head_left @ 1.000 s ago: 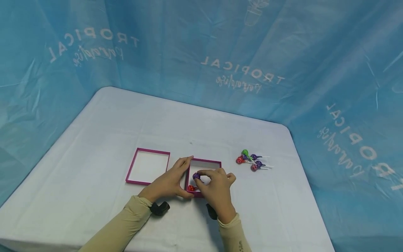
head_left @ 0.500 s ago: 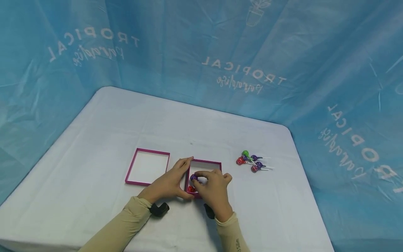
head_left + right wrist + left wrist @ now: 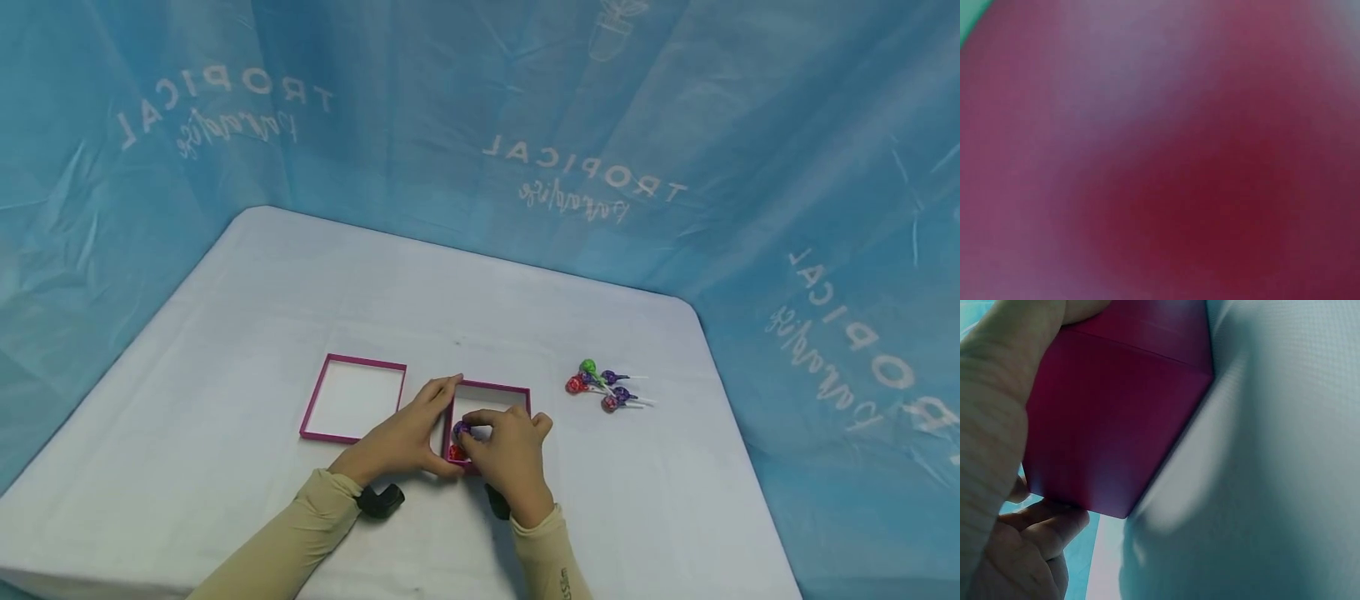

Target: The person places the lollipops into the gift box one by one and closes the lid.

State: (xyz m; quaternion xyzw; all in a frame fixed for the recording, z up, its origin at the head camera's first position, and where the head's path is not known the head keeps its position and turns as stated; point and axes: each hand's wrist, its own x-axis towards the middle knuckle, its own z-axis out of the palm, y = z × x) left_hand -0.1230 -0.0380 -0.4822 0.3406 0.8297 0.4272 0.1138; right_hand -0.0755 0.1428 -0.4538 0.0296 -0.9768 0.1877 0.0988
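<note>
In the head view my left hand (image 3: 401, 429) holds the open magenta-rimmed box (image 3: 491, 386) by its left side, thumb at the near corner and fingers at the far one. The left wrist view shows that grip on the box's magenta outer wall (image 3: 1116, 419). My right hand (image 3: 513, 454) reaches into the box and pinches a purple-wrapped lollipop (image 3: 461, 429) between thumb and fingers. Below it, a red lollipop (image 3: 456, 452) lies in the near left corner, partly hidden. A blurred magenta surface (image 3: 1210, 206) fills the right wrist view.
A second shallow magenta-rimmed tray, perhaps the lid (image 3: 366, 362), lies left of the box. Several lollipops (image 3: 588, 367) in green, red and purple wrappers are piled to the right on the white-covered table (image 3: 375, 275). Blue curtains (image 3: 420, 133) stand behind.
My right hand has shifted slightly left and lowered the purple lollipop toward the box's left wall, above the red one. The left hand keeps its grip on the box.
</note>
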